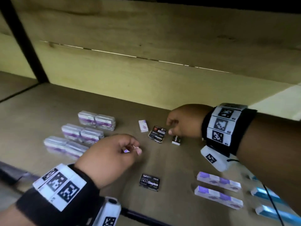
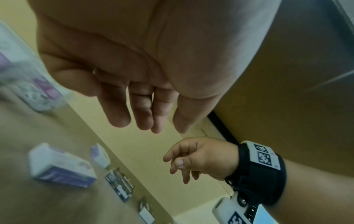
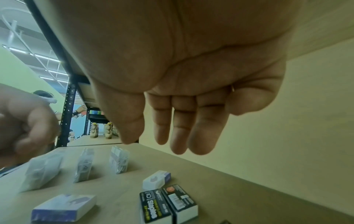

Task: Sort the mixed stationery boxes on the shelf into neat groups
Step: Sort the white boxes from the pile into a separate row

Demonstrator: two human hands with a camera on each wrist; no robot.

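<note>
My left hand [image 1: 135, 148] hovers over mid-shelf with loosely curled fingers and holds nothing; the left wrist view shows its palm [image 2: 149, 124] bare. Just under it a small white-and-purple box [image 3: 65, 207] lies on the shelf, mostly hidden in the head view. My right hand [image 1: 170, 128] hangs relaxed and bare above a pair of black staples boxes [image 1: 157, 133]. Another black box [image 1: 176, 140] sits by its thumb, and a third [image 1: 149, 182] lies nearer the front. A second small white-and-purple box [image 1: 143, 126] lies left of the pair.
Three rows of clear plastic cases with purple labels [image 1: 82, 133] line the left of the wooden shelf [image 1: 40, 111]. Two long white-and-purple boxes [image 1: 218, 181] and several blue-and-white boxes [image 1: 263, 194] lie at the front right. A black upright [image 1: 24, 39] stands at the left.
</note>
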